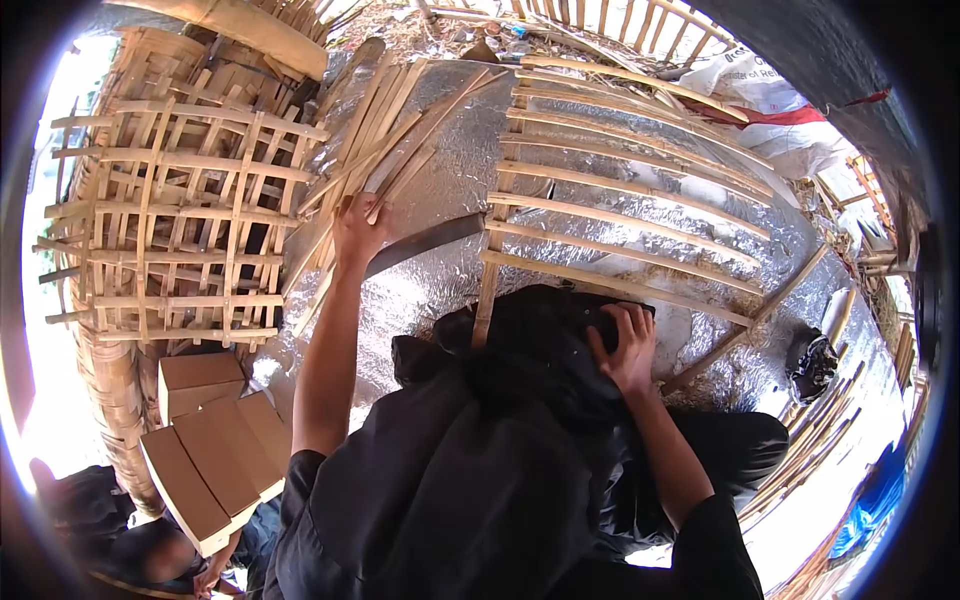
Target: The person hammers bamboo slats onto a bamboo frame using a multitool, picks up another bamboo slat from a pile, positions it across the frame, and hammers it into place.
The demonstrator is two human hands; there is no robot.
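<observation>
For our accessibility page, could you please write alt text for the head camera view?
A person's left-hand grip is closed on bamboo strips in a loose pile, while the right-hand grip rests on black fabric. Ahead, a slatted bamboo frame lies on silvery sheeting, with a bamboo lattice and cardboard boxes to the left.

White sack [750,92], partial lettering, "ister of Rel"

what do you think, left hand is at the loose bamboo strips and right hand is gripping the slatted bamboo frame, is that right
Not quite: the right hand isn't gripping the slatted bamboo frame; the head view shows it resting on black cloth. The left hand is indeed at the loose bamboo strips.
</observation>
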